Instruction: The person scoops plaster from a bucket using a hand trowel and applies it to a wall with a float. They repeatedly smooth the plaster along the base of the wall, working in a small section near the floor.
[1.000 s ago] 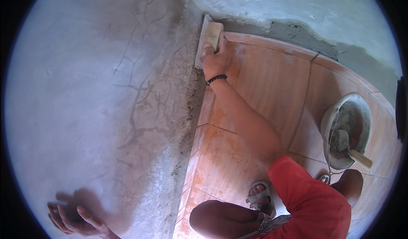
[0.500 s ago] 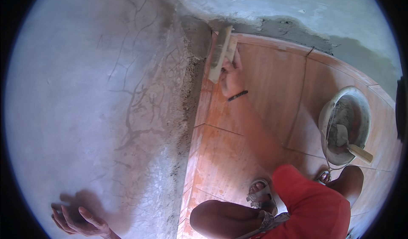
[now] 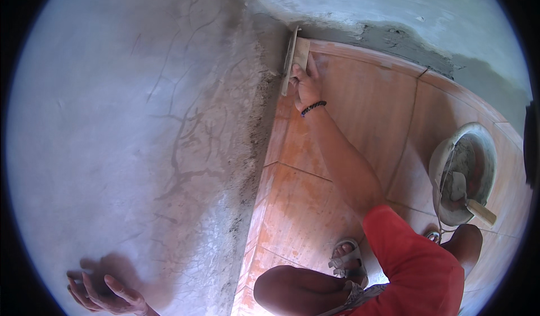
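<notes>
Float: stands nearly edge-on in the corner, its thin plate alongside the foot of the left wall; whether the plate touches the wall I cannot tell.
Right hand: holds the float, fingers closed around its pale block handle; a dark braided bracelet circles the wrist.
Left hand: at the lower left, near the left wall, fingers loosely curled and somewhat spread, holding nothing visible; contact with the wall is unclear.
Left wall: grey, with branching dark cracks and a rough strip along its base.
Far wall: pale, with a darker grey mortar band just above the skirting tiles.
Floor: orange-brown tiles with dark joints.
Bucket: on the floor at right, grey mix inside; a trowel rests in it, wooden handle over the rim.
Person: bent knees, red sleeve, strapped sandal.
</notes>
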Tool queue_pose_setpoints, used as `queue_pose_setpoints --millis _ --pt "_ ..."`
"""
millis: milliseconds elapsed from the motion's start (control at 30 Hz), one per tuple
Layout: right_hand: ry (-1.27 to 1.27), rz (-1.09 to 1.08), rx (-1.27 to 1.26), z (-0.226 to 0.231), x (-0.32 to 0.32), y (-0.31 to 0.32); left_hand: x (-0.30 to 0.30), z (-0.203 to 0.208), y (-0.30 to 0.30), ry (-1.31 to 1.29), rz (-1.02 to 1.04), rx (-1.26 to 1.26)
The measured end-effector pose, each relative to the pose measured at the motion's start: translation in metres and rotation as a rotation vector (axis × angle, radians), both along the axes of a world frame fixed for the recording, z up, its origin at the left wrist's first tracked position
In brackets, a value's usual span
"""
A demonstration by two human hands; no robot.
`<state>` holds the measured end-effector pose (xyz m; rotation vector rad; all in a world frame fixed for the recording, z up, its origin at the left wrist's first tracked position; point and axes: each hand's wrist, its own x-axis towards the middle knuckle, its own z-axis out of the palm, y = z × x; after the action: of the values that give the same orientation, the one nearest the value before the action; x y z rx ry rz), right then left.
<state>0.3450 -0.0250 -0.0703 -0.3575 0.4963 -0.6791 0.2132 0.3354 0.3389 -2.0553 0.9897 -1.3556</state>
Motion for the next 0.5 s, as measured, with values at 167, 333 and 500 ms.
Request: queue_pose_setpoints --millis 167,333,500 --pt "-0.073 -0.018 -0.034 0.020 -0.001 -0.001 0.003 0.003 0.003 0.003 -0.003 0.049" --pt "-0.138 -0.042 -0.083 0.030 -0.002 0.003 0.003 0.001 0.002 -0.014 0.011 0.020" --pt "-0.169 -0.081 -0.154 0.039 0.001 0.006 0.002 0.000 0.002 -0.033 0.030 0.008"
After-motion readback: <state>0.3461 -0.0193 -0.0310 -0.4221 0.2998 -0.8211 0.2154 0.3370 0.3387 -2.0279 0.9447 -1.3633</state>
